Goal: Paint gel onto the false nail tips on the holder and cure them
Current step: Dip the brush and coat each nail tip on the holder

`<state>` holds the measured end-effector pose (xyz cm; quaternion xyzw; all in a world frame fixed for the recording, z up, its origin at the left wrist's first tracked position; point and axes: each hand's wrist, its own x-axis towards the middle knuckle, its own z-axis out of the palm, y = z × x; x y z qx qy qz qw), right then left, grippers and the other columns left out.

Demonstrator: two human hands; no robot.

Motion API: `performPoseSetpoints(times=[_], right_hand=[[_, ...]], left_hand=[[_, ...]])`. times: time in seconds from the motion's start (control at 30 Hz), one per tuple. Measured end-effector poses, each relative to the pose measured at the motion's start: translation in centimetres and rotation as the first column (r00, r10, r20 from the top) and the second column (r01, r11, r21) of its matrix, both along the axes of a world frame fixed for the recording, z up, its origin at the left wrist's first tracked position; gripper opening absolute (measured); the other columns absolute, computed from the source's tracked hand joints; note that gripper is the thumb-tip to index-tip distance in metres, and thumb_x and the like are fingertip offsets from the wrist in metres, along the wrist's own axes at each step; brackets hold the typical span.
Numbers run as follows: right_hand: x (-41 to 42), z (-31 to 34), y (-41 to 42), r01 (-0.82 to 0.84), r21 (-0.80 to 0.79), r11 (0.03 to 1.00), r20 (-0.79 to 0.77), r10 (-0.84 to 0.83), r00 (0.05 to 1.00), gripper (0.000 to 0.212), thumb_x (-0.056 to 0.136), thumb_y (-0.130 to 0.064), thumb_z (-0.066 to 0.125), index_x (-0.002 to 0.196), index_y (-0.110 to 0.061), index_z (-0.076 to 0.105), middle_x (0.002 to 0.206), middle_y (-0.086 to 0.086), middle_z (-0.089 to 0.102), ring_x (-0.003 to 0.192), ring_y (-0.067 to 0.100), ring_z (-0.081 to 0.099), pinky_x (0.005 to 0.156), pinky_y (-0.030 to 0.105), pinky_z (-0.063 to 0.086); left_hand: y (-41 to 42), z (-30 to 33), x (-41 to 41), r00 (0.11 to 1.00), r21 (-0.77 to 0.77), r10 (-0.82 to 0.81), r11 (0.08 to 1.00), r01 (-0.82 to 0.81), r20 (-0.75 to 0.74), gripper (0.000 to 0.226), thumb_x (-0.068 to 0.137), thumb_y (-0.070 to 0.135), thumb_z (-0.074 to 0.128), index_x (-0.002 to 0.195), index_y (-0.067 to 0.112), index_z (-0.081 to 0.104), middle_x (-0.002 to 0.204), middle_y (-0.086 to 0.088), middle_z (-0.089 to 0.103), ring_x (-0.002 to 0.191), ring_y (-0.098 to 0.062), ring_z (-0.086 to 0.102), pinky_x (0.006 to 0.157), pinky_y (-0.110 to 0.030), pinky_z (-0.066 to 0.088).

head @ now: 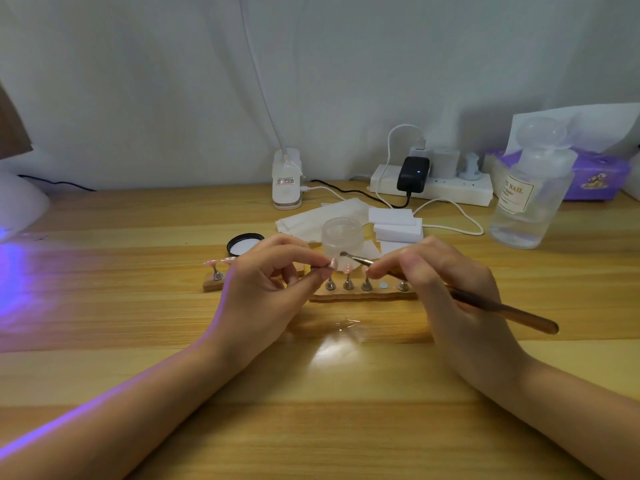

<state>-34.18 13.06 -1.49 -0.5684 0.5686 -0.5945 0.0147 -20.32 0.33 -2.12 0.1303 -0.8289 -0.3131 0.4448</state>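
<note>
At the centre of the wooden desk [138, 341], the left hand [263, 289] pinches a pink false nail tip [331, 264] on its metal peg between thumb and forefinger, raised just above the wooden holder [363, 296]. The right hand [446, 289] grips a brown-handled gel brush [502, 310] in a pen hold, with the bristle end [343, 253] just beside the held tip, at 1 o'clock from it. Three further pegs carrying pink tips [347, 269] stand upright in the holder between the two hands; a second holder section [216, 284] with two pink tips sits at 9 o'clock of the left hand. An open clear jar [342, 237] stands at 12 o'clock, directly behind the brush tip, with its black lid [245, 243] lying inverted at 10 o'clock. White sponge blocks [396, 225] lie at 1 o'clock. A clear liquid bottle [530, 195] stands at 2 o'clock. A violet-glowing curing lamp [17, 209] sits at the far 9 o'clock edge.
</note>
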Motion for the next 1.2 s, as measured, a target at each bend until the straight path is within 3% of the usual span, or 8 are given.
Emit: performPoseSetpoints(times=[0.2,0.33,0.43,0.67,0.87,1.0,1.2], right_hand=[[0.35,-0.09,-0.13,-0.055,-0.040,0.998,-0.104,0.050,0.993,0.030,0.087,-0.028,0.039,0.082,-0.020,0.068,0.079,-0.019,0.061,0.078,0.013,0.058,0.068,0.028,0.045],[-0.01,-0.19,-0.12,0.002,0.030,1.000,-0.001,-0.002,1.000,0.036,0.086,-0.039,0.036,0.079,-0.027,0.068,0.077,-0.009,0.065,0.083,0.009,0.058,0.072,0.024,0.044],[0.04,-0.13,-0.09,0.002,0.015,1.000,-0.007,-0.002,1.000,0.033,0.087,-0.038,0.035,0.081,-0.030,0.067,0.078,-0.009,0.065,0.084,0.010,0.058,0.074,0.025,0.045],[0.23,-0.22,-0.06,-0.077,-0.058,0.995,-0.146,0.068,0.987,0.035,0.088,-0.025,0.038,0.077,-0.014,0.070,0.072,-0.010,0.061,0.071,0.008,0.056,0.066,0.027,0.043],[0.16,-0.06,0.00,-0.026,-0.018,0.999,-0.072,0.025,0.997,0.031,0.086,-0.032,0.038,0.083,-0.021,0.067,0.080,-0.010,0.065,0.080,0.011,0.060,0.071,0.030,0.047],[0.29,-0.10,0.05,-0.067,-0.019,0.998,-0.107,0.064,0.992,0.034,0.087,-0.028,0.039,0.076,-0.016,0.069,0.074,-0.020,0.059,0.072,0.003,0.057,0.068,0.023,0.042],[0.20,0.02,0.09,-0.045,-0.012,0.999,-0.014,0.045,0.999,0.034,0.086,-0.034,0.037,0.079,-0.019,0.068,0.078,-0.009,0.066,0.080,0.009,0.061,0.072,0.028,0.047]], left_hand=[[0.15,0.10,-0.08,1.000,0.023,-0.003,1.000,0.003,-0.008,0.011,0.072,0.015,0.070,0.082,0.016,0.070,0.080,0.002,0.061,0.059,-0.003,0.047,0.053,-0.010,0.036],[0.09,0.08,-0.08,1.000,-0.004,0.008,1.000,-0.008,0.011,0.010,0.072,0.008,0.072,0.082,0.011,0.072,0.080,-0.001,0.062,0.060,-0.003,0.047,0.056,-0.009,0.036],[0.07,0.07,-0.07,1.000,-0.007,0.014,1.000,-0.014,0.014,0.010,0.072,0.006,0.073,0.081,0.009,0.072,0.080,-0.001,0.062,0.060,-0.003,0.047,0.056,-0.009,0.036],[0.22,0.21,-0.01,1.000,0.001,0.001,1.000,-0.001,0.011,0.011,0.072,0.018,0.069,0.082,0.016,0.070,0.080,0.002,0.061,0.060,-0.003,0.047,0.054,-0.009,0.036],[0.28,0.30,-0.05,1.000,-0.002,-0.009,1.000,0.009,0.004,0.011,0.072,0.013,0.070,0.083,0.012,0.071,0.080,0.001,0.061,0.062,0.000,0.049,0.055,-0.009,0.038],[0.22,0.24,-0.09,1.000,0.006,0.002,1.000,-0.002,0.007,0.010,0.072,0.012,0.070,0.082,0.012,0.071,0.080,0.000,0.061,0.060,-0.002,0.047,0.054,-0.010,0.037],[0.25,0.16,0.01,1.000,0.005,0.002,1.000,-0.002,0.007,0.008,0.073,0.009,0.072,0.080,0.011,0.071,0.079,0.001,0.061,0.059,-0.003,0.047,0.054,-0.008,0.035]])
